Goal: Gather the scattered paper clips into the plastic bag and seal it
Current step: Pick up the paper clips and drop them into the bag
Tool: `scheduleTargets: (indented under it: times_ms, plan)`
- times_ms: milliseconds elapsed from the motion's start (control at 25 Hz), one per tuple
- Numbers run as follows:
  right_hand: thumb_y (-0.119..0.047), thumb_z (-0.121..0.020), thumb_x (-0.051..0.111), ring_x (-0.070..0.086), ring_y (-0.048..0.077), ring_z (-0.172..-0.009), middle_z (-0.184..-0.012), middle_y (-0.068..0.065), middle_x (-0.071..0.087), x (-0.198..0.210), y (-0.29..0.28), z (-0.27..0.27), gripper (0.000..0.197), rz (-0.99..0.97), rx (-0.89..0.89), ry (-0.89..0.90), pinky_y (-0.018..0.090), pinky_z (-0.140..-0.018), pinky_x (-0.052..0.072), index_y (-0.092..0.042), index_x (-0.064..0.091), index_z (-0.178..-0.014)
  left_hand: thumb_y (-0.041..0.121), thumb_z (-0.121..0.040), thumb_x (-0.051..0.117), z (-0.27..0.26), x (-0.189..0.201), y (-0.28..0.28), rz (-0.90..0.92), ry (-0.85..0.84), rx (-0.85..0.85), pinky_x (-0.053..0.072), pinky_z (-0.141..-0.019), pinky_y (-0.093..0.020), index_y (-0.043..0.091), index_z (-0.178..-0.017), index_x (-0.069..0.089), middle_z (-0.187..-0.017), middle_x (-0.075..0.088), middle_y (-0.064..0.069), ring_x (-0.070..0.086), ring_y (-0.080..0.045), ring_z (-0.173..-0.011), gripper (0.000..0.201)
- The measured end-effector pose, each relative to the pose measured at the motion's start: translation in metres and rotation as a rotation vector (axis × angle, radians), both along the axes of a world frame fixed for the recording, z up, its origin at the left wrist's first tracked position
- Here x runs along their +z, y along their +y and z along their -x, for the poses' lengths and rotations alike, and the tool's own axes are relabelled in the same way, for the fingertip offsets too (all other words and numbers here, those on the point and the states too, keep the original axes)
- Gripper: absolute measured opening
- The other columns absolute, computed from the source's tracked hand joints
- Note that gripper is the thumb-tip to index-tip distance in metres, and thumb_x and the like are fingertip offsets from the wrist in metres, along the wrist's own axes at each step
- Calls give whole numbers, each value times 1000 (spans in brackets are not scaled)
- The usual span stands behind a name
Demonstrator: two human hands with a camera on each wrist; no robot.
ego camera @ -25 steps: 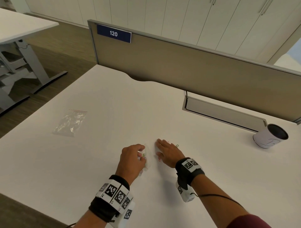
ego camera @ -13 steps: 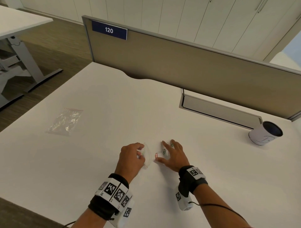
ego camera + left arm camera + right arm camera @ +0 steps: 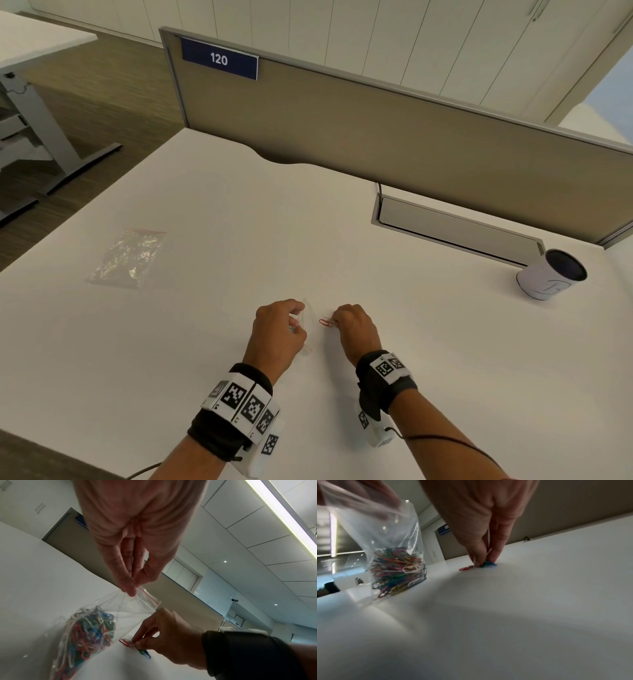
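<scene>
Few clips are left on the desk, and both hands are pinching.

At the fingers first: the right hand [image 3: 481,524] has thumb and fingertips [image 3: 477,562] drawn narrow round a green and a blue paper clip [image 3: 488,563], with a red clip [image 3: 126,642] lying just beside them on the white desk [image 3: 445,342]. The left hand [image 3: 133,536] pinches the red-striped zip edge of the plastic bag [image 3: 120,609], mouth up, its base resting on the desk near the right hand. I judge the clips light, stiff and slick on the smooth top, best taken by their long sides; the bag is thin, limp film, best held at the zip strip. Inside sits a tangled heap of red, blue, green and white clips [image 3: 397,569]. A second, crinkled clear bag [image 3: 128,257] lies well apart to the left.
</scene>
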State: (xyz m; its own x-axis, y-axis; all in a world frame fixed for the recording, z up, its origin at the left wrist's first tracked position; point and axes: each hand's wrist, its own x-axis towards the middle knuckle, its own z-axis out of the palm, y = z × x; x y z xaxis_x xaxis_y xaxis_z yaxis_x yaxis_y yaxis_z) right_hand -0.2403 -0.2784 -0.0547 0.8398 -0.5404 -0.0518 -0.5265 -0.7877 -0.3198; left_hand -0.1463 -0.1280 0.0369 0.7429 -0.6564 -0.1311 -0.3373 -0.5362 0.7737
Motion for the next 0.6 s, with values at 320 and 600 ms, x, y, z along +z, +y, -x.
scheduleTargets:
  times_ms: [320, 600]
  plan:
    - [1, -81, 49, 59, 36, -82, -90, 15, 66, 17, -8, -19, 13, -58, -104, 92, 37, -64, 45, -4, 59, -86, 3, -78, 67, -1, -1, 0, 1, 22, -3, 55, -78, -24, 13, -114, 63, -111, 67, -5, 66, -15, -86, 38]
    - [0, -70, 62, 60, 27, -73, -80, 9, 67, 19, -23, -12, 10, -356, -359, -80, 27, -61, 46, -9, 64, -73, 3, -78, 67, -3, -2, 0, 1, 13, -16, 54, -77, -21, 12, -114, 63, -111, 67, -5, 65, -12, -84, 38]
